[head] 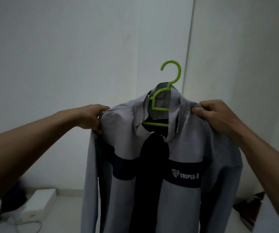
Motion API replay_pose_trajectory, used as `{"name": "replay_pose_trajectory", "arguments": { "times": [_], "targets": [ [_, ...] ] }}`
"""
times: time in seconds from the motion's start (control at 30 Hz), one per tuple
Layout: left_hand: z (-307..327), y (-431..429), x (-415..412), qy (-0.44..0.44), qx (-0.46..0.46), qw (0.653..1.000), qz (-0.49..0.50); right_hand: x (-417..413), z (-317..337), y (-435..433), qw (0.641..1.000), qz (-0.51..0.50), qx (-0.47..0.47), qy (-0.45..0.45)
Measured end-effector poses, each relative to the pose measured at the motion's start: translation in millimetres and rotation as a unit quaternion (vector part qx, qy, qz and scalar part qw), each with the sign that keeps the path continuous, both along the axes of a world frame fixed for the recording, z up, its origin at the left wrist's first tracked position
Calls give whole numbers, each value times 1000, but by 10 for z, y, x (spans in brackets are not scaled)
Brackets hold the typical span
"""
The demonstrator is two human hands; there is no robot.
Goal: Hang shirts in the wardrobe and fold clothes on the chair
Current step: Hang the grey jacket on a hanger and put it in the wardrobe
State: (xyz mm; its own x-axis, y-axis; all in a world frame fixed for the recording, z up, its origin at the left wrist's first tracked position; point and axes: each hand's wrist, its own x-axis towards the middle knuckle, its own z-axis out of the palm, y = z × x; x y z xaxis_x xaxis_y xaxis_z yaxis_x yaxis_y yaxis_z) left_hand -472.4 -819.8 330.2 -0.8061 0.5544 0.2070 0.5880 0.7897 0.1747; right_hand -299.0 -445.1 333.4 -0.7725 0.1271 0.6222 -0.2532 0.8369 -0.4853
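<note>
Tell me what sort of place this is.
Probably a room in a home, perhaps a bedroom. The left hand and right hand hold a grey shirt on a green hanger before a plain white wall; a white box and cables lie on the floor.

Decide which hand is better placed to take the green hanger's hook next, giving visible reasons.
Probably the right hand. Both hands grip the grey shirt at its shoulders, but the green hanger has its hook nearer the right hand than the left hand, which could steady the shirt meanwhile.
</note>
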Motion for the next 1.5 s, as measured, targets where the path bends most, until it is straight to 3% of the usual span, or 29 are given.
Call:
{"name": "replay_pose_trajectory", "arguments": {
  "times": [0.23,0.3,0.43,0.5,0.6,0.73,0.93,1.17,1.5],
  "targets": [
    [333,101,184,78,-167,978,100,95,36,41,999,42,-22,-15],
    [396,190,267,80,-139,983,86,88,34,53,999,39,-25,-12],
    [371,387,449,-91,-46,995,17,107,-16,200,999,25,-33,-6],
    [371,415,524,-124,37,991,-33,143,-38,264,999,21,-33,-4],
    [375,497,598,-74,145,982,-91,140,5,175,1000,12,19,-9],
    [283,707,660,5,189,975,-117,34,76,0,997,4,75,8],
    [204,638,672,52,151,982,-104,17,-37,-314,994,5,111,7],
    [196,525,589,111,191,966,-134,365,-209,-169,991,-32,42,-124],
    [150,681,469,25,185,944,-271,827,-99,-611,976,-173,113,-70]
  ]
}}
